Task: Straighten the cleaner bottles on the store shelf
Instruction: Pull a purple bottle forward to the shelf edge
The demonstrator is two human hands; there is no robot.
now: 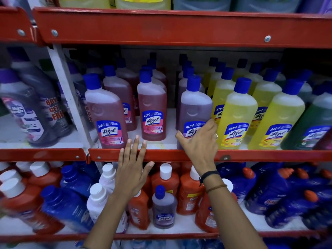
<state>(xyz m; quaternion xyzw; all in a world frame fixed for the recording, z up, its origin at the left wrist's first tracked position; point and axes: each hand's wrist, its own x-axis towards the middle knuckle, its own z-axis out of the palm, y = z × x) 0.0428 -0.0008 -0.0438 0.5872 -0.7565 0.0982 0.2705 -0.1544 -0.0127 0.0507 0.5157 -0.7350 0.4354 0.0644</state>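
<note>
Rows of blue-capped cleaner bottles stand on the middle shelf [53, 155]. My right hand [199, 142] grips the lower part of a purple bottle [195, 105] at the shelf's front, thumb on its left side, fingers on its right. To its left stand a pink bottle [152, 108] set a little further back and another pink bottle [106, 112] leaning slightly left at the front. My left hand [132, 164] is open with fingers spread, lying flat over the red shelf lip below the pink bottles and holding nothing. Yellow bottles [237, 112] stand in rows to the right of the purple one.
Dark grey bottles [34, 108] fill the bay on the left behind a white upright [70, 97]. Green bottles [312, 123] stand at far right. The lower shelf holds orange [165, 182], blue [68, 205] and white [98, 200] bottles, plus one small purple bottle [164, 207]. A red shelf [161, 27] hangs above.
</note>
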